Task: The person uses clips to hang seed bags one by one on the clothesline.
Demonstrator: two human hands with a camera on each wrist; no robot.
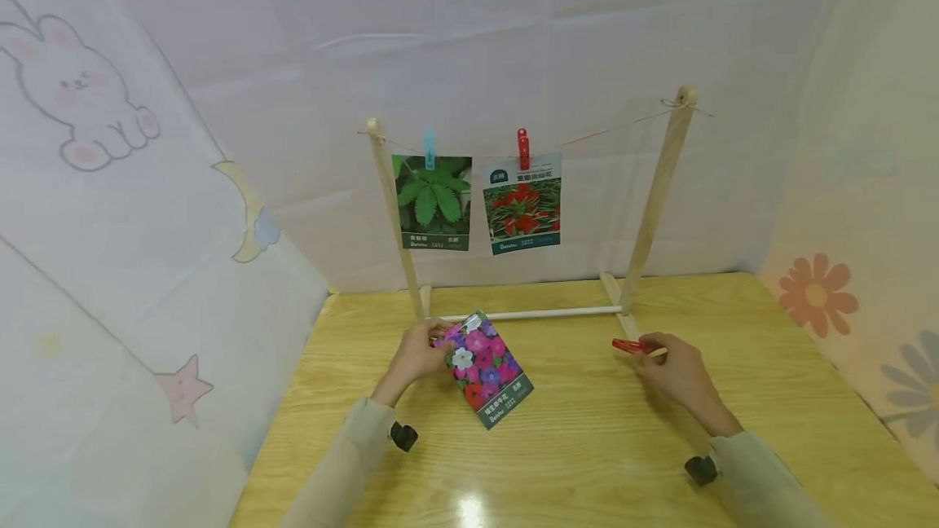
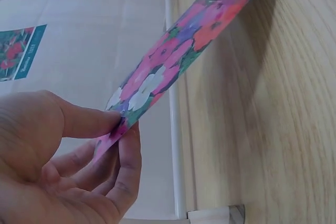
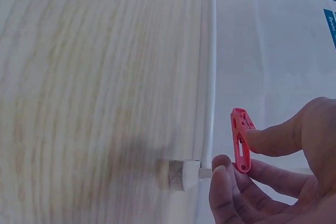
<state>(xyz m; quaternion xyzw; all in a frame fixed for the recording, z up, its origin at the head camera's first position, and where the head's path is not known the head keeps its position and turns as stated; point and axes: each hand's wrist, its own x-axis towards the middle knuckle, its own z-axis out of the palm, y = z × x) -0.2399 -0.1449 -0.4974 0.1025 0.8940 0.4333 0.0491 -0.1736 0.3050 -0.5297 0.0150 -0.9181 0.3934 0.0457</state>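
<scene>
My left hand [image 1: 420,353] pinches a seed packet [image 1: 486,369] by its upper left corner, thumb on the printed front. Pink, purple, red and white flowers cover that packet, which slants above the table with its dark green end toward me. In the left wrist view, the thumb and fingers grip the packet [image 2: 157,72] from both faces. My right hand [image 1: 678,369] holds a red plastic clothespin [image 1: 629,345] near the stand's right foot. The right wrist view shows the clothespin [image 3: 241,140] between thumb and fingers, touching no packet.
A string [image 1: 601,134] runs between two wooden posts [image 1: 658,194]. From it hang a green-leaf packet [image 1: 433,206] under a light blue clothespin [image 1: 429,151] and a red-flower packet [image 1: 524,206] under a red clothespin [image 1: 523,149]. A white rod [image 1: 550,314] joins the posts low down.
</scene>
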